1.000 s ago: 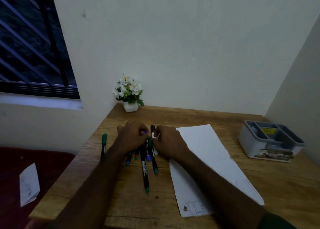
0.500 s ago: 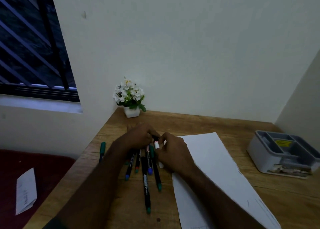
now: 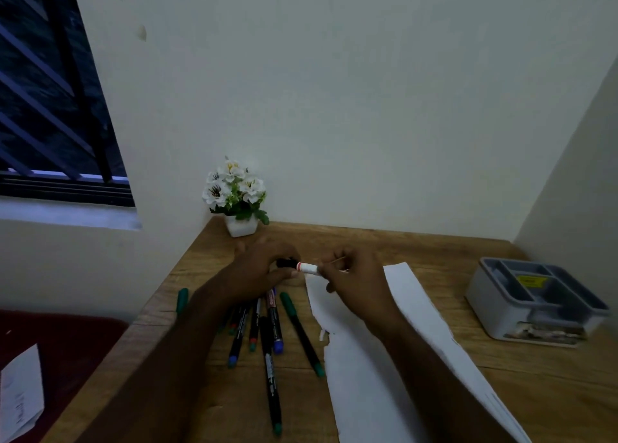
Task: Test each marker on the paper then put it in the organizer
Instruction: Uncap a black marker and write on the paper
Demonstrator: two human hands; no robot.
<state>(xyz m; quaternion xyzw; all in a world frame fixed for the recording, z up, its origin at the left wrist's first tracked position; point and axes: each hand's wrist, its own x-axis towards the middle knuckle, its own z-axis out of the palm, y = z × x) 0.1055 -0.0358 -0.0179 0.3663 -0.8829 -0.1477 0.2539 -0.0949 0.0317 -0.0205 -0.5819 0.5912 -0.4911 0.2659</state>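
A: Marker (image 3: 308,267) position?
B: Held level above the paper (image 3: 364,359)'s far-left corner, long axis running left-right between the 2 hands.
A: Grips?
B: Right hand (image 3: 351,280) pinches the white barrel; left hand (image 3: 261,272) grips the black cap end. Organizer (image 3: 531,300) sits well right of the paper.

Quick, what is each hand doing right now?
Left hand: pinching the black cap end of the white marker.
Right hand: gripping the same marker's white barrel.

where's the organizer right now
In the head view the grey organizer sits on the desk's far right, beside the wall, right of the paper.
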